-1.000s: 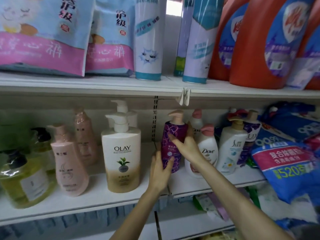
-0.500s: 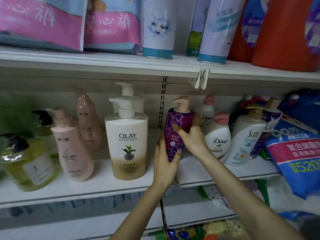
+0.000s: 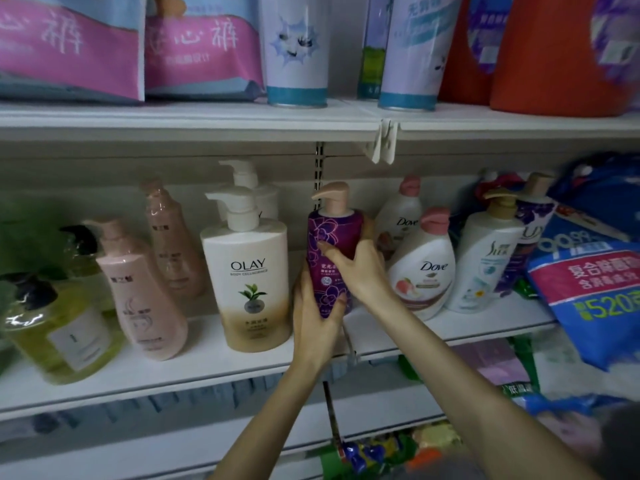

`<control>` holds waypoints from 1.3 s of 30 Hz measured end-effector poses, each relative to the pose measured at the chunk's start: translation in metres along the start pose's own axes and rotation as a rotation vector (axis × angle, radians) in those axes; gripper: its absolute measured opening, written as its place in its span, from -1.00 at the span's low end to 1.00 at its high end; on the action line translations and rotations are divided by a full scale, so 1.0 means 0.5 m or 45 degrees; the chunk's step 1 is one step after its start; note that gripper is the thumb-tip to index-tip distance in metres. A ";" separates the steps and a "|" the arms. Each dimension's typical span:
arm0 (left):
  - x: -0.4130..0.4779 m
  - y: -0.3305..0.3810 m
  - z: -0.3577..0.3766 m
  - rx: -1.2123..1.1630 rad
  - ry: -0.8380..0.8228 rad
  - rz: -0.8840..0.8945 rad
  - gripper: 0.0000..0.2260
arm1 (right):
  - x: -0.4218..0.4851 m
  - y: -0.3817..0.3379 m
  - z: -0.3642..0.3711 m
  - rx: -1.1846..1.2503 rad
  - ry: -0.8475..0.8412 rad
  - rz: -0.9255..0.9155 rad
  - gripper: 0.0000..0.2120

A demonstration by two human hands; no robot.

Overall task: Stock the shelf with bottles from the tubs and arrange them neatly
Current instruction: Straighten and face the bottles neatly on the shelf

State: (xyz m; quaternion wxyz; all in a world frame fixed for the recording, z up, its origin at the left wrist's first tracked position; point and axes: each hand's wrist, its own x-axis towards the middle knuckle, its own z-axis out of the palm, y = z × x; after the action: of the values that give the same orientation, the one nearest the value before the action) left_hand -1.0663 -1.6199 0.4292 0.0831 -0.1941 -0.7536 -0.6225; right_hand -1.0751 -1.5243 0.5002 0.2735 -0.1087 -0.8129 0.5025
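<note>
A purple flowered pump bottle (image 3: pixel 329 237) with a pink pump stands upright on the white middle shelf (image 3: pixel 207 362), between the OLAY bottle (image 3: pixel 247 282) and the front Dove bottle (image 3: pixel 424 271). My left hand (image 3: pixel 313 317) grips its lower part from the left and front. Higher up, my right hand (image 3: pixel 360 268) wraps around its right side. The bottle's base is hidden behind my left hand.
Left of the OLAY bottle stand two pink bottles (image 3: pixel 142 292) and a yellow-green one (image 3: pixel 52 327). A second Dove bottle (image 3: pixel 401 216), a white Lux bottle (image 3: pixel 485 261) and a blue bag (image 3: pixel 595 292) fill the right. Cans and orange jugs (image 3: pixel 554 53) sit above.
The view has dipped and drawn closer. My left hand has slid up and closed round the purple bottle's lower part; my right hand has wrapped more fully around its side.
</note>
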 end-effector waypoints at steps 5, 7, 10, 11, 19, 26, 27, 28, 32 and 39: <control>-0.009 -0.002 -0.007 0.016 -0.027 0.009 -0.29 | -0.019 -0.004 -0.001 0.108 0.017 0.008 -0.35; -0.025 -0.001 -0.008 0.042 -0.045 0.005 -0.31 | -0.032 0.002 -0.012 0.138 -0.048 0.029 -0.39; -0.053 -0.003 -0.007 0.077 -0.045 0.037 -0.33 | -0.060 0.020 -0.051 0.130 -0.077 0.030 -0.44; -0.062 -0.002 -0.005 0.082 -0.035 0.055 -0.35 | -0.071 0.027 -0.071 0.118 -0.055 0.025 -0.46; -0.114 0.035 0.030 -0.066 -0.257 -0.002 -0.51 | -0.137 0.083 -0.252 0.114 0.290 -0.031 -0.77; -0.128 0.047 0.083 -0.172 -0.460 -0.193 -0.49 | -0.131 0.142 -0.287 0.087 0.275 0.067 -0.51; -0.123 0.048 0.086 -0.168 -0.482 -0.199 -0.48 | -0.123 0.145 -0.285 0.084 0.259 0.069 -0.45; -0.118 0.050 0.089 -0.165 -0.504 -0.203 -0.48 | -0.116 0.144 -0.284 0.075 0.246 0.058 -0.40; -0.083 0.055 0.103 -0.146 -0.532 -0.197 -0.41 | -0.071 0.129 -0.281 0.019 0.160 -0.008 -0.28; -0.050 0.051 0.140 -0.121 -0.542 -0.195 -0.27 | -0.013 0.117 -0.273 -0.161 0.028 -0.030 -0.36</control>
State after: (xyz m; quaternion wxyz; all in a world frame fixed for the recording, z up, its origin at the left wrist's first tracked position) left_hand -1.0254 -1.5528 0.4286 -0.1345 -0.2670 -0.7365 -0.6068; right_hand -1.0001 -1.3962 0.4938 0.2808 -0.1217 -0.8413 0.4456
